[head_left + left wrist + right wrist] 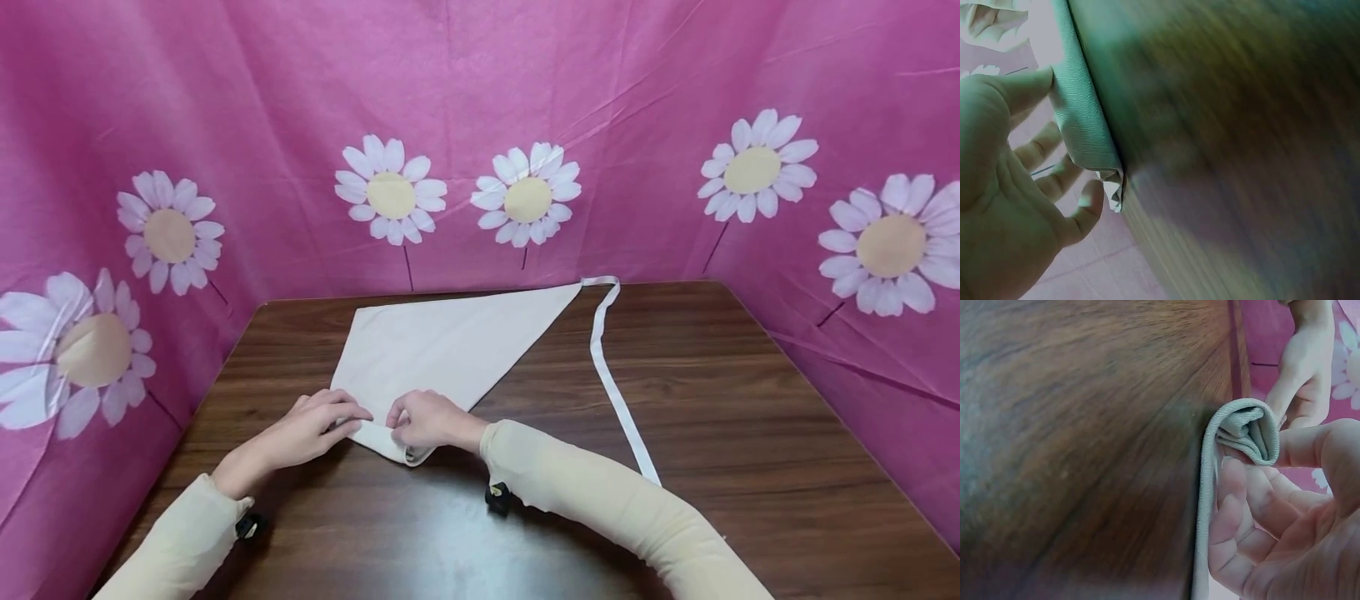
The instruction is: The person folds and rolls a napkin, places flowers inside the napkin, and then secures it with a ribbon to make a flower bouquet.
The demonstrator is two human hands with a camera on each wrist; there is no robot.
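Pink flowered drapes [645, 67] surround a brown worktop [750, 433]. Left of centre lies a cream cloth [442, 342], its near end rolled, the larger far part flat and unrolled, its strap [609, 392] loose. My left hand [315, 427] and right hand [433, 419] pinch the roll [378, 440]. The cloth's far corner nears the back edge; I have room in front and rightward.

No words to read here.
No letters, numbers, brand names or signs can be read on the brown table [750, 433], on the pale cloth [442, 354], on the white strap [612, 387] that starts at the table's far edge, or on the pink curtain [645, 75]. The little black things [497, 498] by the sleeves [592, 487] are too small to tell.
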